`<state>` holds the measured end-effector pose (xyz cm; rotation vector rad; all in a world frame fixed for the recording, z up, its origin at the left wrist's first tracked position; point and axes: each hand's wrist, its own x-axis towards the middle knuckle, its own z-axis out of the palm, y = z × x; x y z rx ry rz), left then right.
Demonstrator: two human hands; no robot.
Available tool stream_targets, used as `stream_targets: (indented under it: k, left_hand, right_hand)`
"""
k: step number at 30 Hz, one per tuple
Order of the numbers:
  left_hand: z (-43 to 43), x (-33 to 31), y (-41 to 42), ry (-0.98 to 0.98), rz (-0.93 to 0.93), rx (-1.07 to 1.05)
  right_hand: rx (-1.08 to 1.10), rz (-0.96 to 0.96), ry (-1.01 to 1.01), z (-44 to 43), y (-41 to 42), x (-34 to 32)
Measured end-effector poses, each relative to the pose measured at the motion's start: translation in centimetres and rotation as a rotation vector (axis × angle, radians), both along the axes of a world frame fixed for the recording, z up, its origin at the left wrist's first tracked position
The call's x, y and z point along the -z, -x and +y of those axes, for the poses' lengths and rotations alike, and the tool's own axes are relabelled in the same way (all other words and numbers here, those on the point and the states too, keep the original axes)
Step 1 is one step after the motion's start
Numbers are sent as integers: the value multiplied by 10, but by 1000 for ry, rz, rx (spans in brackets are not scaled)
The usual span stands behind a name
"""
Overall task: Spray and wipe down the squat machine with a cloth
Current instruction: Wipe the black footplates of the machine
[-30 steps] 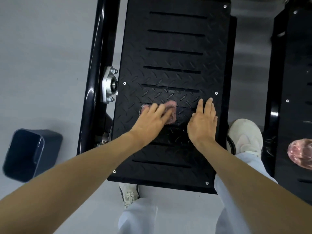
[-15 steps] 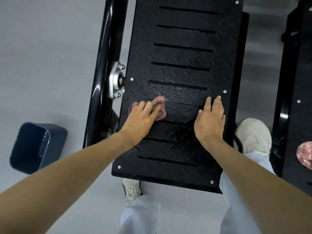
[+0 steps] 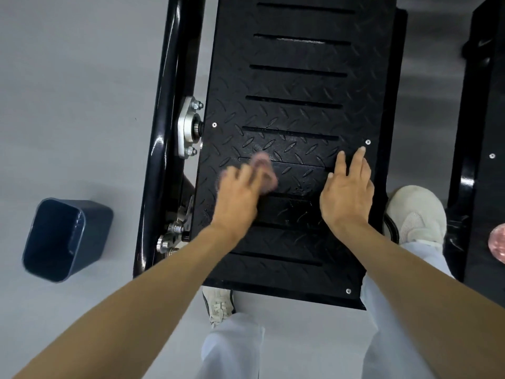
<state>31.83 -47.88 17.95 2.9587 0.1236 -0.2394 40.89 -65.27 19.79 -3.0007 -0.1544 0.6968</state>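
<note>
The squat machine's black footplate (image 3: 295, 86) has a diamond-tread surface with several slots and fills the middle of the head view. A small pink cloth (image 3: 264, 170) lies on its left half, blurred by motion. My left hand (image 3: 237, 198) presses flat on the cloth with straight fingers and covers most of it. My right hand (image 3: 347, 192) rests flat on the plate near its right edge, fingers straight and pointing up the plate. No spray bottle is in view.
A dark blue bin (image 3: 64, 239) stands on the grey floor at the left. The machine's black frame tube (image 3: 166, 119) and a silver bearing mount (image 3: 188, 127) run along the plate's left. A second black plate (image 3: 489, 149) carries a pink object (image 3: 497, 246) at the right edge. My shoes stand below.
My left hand has slid the cloth from the plate's middle toward its left side and is still moving. My right hand has stayed flat in place.
</note>
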Motion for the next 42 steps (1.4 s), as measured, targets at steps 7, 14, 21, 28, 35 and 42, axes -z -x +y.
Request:
stream_targets:
  k: [7, 14, 21, 28, 35, 42]
  left_hand:
    - [75, 6, -1, -83, -91, 189]
    - [22, 1, 0, -95, -28, -50]
    - [18, -6, -16, -316, 30, 769]
    - [-15, -20, -40, -218, 239, 103]
    - [-20, 5, -51, -289, -70, 986]
    - [-56, -15, -65, -200, 180, 165]
  right_hand:
    - [61, -17, -54, -3, 2, -1]
    - [32, 41, -108, -25, 18, -6]
    - [39, 124, -68, -32, 55, -13]
    - [88, 117, -49, -30, 51, -14]
    - [150, 134, -79, -28, 38, -22]
    - [64, 120, -149, -47, 41, -19]
